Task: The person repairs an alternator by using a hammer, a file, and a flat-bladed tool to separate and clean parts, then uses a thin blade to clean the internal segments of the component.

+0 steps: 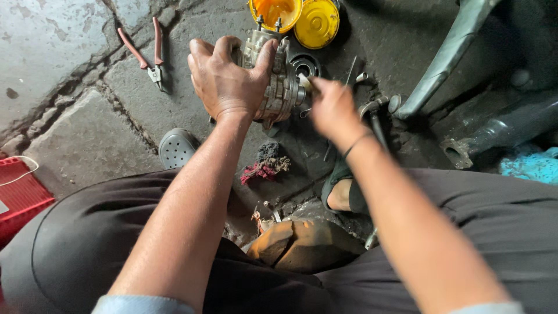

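The metal engine part (278,81) sits above the stone floor (87,139), its long axis running roughly left to right, just below the yellow tub (275,11) and lid (317,23). The left hand (224,78) is clamped over its left end, fingers wrapped on top. The right hand (331,104), blurred, meets its right end; whether its fingers close on anything I cannot tell. Red-handled pliers (148,55) lie well apart, left.
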